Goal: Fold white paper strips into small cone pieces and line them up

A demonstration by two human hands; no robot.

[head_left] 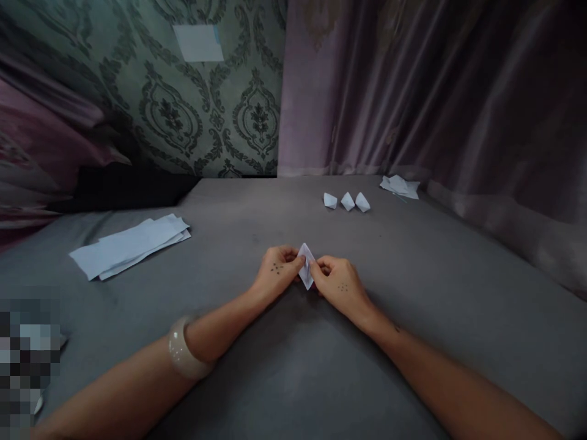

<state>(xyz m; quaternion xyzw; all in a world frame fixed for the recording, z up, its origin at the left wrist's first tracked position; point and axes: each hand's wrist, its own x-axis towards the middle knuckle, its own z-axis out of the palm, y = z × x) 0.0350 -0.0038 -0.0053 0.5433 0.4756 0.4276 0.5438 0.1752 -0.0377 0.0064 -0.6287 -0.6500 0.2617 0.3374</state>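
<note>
A small diamond-shaped piece of folded white paper (307, 278) is held upright between my two hands, above the grey sheet. My left hand (276, 269) pinches its left side, thumb on the near face. On its right side, my right hand (340, 281) grips with the thumb and curled fingers. A crease runs down the paper's middle. The fingers behind the paper are partly hidden. Beyond my hands stand three folded white paper shapes in a row: a left one (330, 200), a middle one (348, 201) and a right one (362, 202).
A stack of white paper strips (132, 244) lies to the left on the grey sheet (238, 208). More white paper pieces (400, 186) lie at the far right, near the curtain (367, 85). A patterned wall (211, 116) stands behind. My left wrist carries a pale bangle (183, 351).
</note>
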